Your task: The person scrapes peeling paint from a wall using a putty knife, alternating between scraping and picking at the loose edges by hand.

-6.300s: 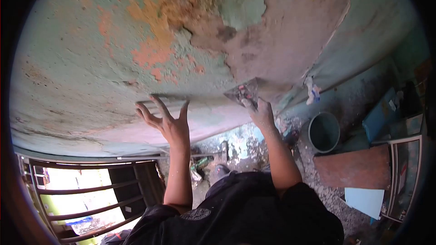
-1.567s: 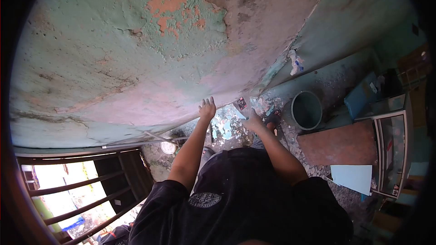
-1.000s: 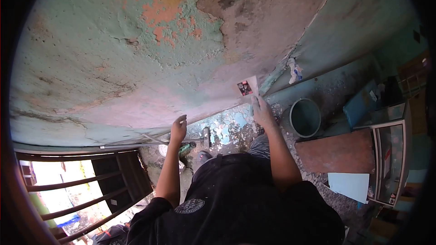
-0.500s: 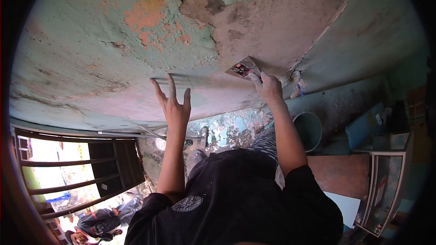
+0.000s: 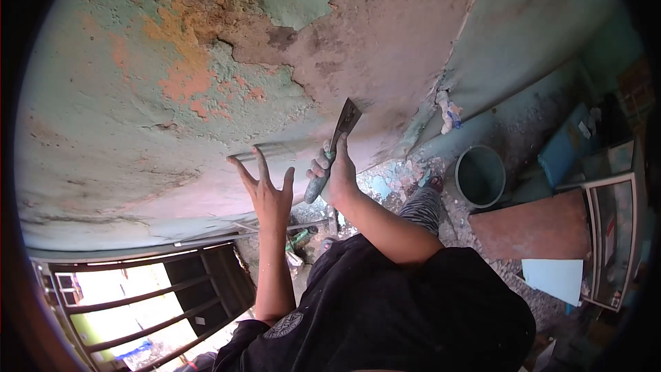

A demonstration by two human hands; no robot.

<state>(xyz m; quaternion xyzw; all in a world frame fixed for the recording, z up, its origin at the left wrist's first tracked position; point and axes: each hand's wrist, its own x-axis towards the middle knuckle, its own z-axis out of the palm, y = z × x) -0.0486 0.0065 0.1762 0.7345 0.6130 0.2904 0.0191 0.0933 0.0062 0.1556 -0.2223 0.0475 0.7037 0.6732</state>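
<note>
The person wears a black short-sleeved T-shirt [image 5: 413,310], loose and creased across the body, with sleeves that end above the elbows. Near the left shoulder sits a round grey emblem [image 5: 284,326], its lettering too small to read. Both forearms are bare, and so are the left hand [image 5: 270,193] and the right hand [image 5: 337,176]. One trouser leg [image 5: 421,208] shows fine grey and dark stripes.

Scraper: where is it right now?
Head view, centre: the scraper is gripped in the right hand, blade against the peeling wall, beside the left hand.
</note>
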